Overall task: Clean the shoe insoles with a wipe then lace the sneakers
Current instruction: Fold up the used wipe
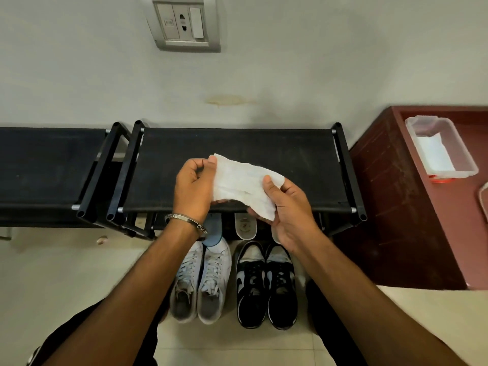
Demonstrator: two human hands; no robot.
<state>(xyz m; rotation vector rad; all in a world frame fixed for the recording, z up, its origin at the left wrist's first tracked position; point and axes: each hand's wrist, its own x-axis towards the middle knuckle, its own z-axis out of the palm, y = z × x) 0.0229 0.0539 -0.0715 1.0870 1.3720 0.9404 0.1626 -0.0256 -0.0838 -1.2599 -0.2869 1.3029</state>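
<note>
A white wipe [239, 182] is stretched between both hands above the black shoe rack [303, 165]. My left hand [194, 188] pinches its upper left corner. My right hand [287, 210] holds its right side with the thumb on top. Below on the floor stand a pair of white sneakers [200, 281] and a pair of black-and-white sneakers [266, 283], both laced. A blue insole [212, 232] and a white insole [245, 225] lie just beyond the shoe toes, partly under the rack.
A second black rack [45, 165] stands to the left. At the right, a maroon cabinet [390, 207] carries a clear plastic box [441, 146] with white wipes inside. A wall socket [184, 22] is above. My knees flank the shoes.
</note>
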